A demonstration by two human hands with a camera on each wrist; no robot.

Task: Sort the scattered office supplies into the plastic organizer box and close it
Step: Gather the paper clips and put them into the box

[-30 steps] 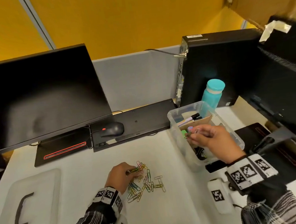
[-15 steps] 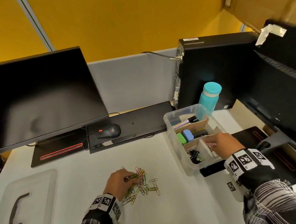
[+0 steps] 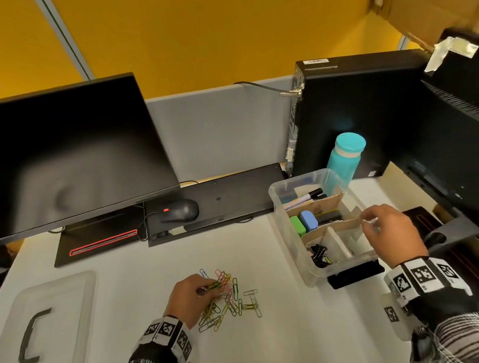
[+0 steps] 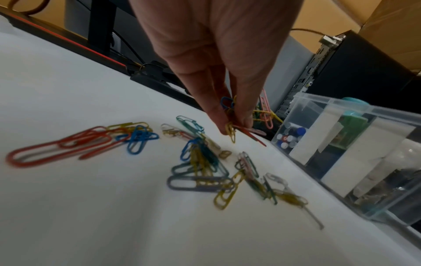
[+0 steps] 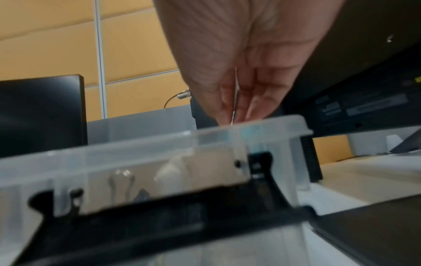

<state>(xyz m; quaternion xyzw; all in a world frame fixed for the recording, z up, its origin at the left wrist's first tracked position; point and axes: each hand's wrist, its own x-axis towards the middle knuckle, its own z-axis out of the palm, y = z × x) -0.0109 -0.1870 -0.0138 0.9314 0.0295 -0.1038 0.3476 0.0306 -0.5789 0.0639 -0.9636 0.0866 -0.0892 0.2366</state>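
A: Clips [image 3: 229,297] are on the tabletop beside the box [image 3: 289,229]; left hand [image 3: 190,297] pinches a few.

B: Light, slippery wire, so pinch bunches. Right hand [image 3: 391,234] pinches something thin over the box.

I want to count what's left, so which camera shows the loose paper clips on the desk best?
The left wrist view: the paper clips fill it, colours distinct. The head view shows the pile small; the right wrist view shows none.

A dark monitor [image 3: 52,159] fills the nine-to-eleven o'clock side of the white desk [image 3: 293,338], a black mouse [image 3: 181,211] sits near centre, and a teal bottle [image 3: 346,155] stands before a black computer tower [image 3: 352,110] at two o'clock.
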